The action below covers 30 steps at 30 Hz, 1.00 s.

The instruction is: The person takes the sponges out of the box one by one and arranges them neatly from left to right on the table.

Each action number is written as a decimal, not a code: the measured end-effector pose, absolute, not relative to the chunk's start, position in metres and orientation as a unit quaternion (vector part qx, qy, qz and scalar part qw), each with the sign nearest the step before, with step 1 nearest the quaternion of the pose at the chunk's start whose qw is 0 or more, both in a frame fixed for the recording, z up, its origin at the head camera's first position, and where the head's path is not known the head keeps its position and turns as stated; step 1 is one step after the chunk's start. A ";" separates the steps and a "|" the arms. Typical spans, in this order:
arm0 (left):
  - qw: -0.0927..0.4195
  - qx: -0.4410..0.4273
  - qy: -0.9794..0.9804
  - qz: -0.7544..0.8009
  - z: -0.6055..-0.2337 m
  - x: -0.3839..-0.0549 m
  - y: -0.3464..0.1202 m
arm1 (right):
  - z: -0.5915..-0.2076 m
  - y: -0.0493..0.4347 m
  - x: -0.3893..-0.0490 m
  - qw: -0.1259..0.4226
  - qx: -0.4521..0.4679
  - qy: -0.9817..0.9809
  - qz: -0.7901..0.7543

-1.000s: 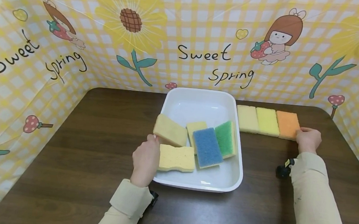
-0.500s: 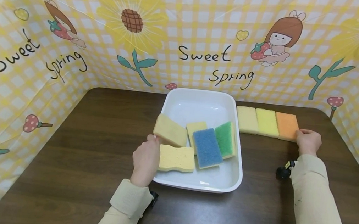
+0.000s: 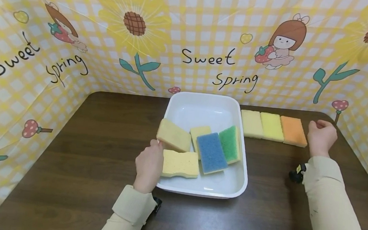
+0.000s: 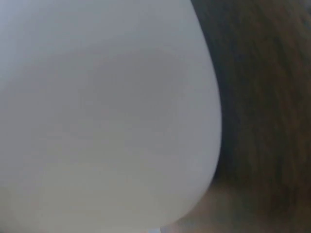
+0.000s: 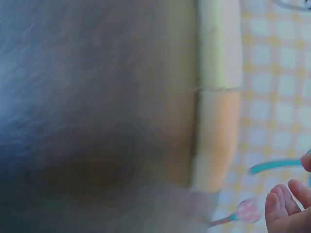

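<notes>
Orange was the end sponge (image 3: pixel 293 131) of 3 on the table (image 3: pixel 92 150) in the head view, just beside the loosely bent right hand (image 3: pixel 322 137). The left hand (image 3: pixel 149 166) gripped a white tray (image 3: pixel 223 188) of 5 sponges (image 3: pixel 212 153). The left wrist view showed the tray, blurry; the right one, fingers (image 5: pixel 275 206) off the end sponge.

Kinda blurry, but the right hand (image 5: pixel 289 211) pokes into the lower right corner, fingers loosely bent, apart from the orange sponge (image 5: pixel 218 138) – that one's butted right up against a yellow sponge (image 5: pixel 221 46). Dark, shiny tabletop (image 5: pixel 87 97) on the left, checked cloth (image 5: pixel 260 111) on the right – pink dotted print (image 5: pixel 249 211) included.
</notes>
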<state>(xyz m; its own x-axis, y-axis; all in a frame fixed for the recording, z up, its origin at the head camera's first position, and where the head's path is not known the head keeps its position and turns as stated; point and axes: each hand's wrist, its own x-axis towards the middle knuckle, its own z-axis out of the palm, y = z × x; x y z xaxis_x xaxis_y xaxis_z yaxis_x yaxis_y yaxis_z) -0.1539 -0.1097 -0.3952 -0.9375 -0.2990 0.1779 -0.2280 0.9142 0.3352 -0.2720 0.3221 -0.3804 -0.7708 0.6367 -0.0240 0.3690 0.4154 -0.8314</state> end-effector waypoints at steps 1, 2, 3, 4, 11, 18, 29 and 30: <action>0.115 0.135 -0.972 -0.156 -0.395 -0.154 -0.110 | -0.376 0.320 -0.273 0.155 -0.297 -0.829 0.447; 0.117 0.134 -0.972 -0.154 -0.395 -0.154 -0.110 | -0.372 0.317 -0.274 0.156 -0.290 -0.831 0.448; 0.119 0.132 -0.972 -0.153 -0.395 -0.154 -0.110 | -0.368 0.313 -0.275 0.156 -0.284 -0.833 0.448; 0.123 0.129 -0.972 -0.152 -0.395 -0.154 -0.110 | -0.364 0.310 -0.275 0.156 -0.277 -0.835 0.449; 0.157 0.118 -0.970 -0.140 -0.396 -0.152 -0.108 | -0.338 0.283 -0.269 0.164 -0.227 -0.839 0.466; 0.148 0.119 -0.972 -0.136 -0.396 -0.152 -0.109 | -0.320 0.258 -0.251 0.190 -0.146 -0.841 0.484; 0.147 0.120 -0.972 -0.138 -0.397 -0.152 -0.110 | -0.306 0.207 -0.221 0.100 0.011 -0.903 0.419; 0.147 0.120 -0.972 -0.137 -0.397 -0.152 -0.110 | -0.306 0.203 -0.218 0.090 0.021 -0.907 0.412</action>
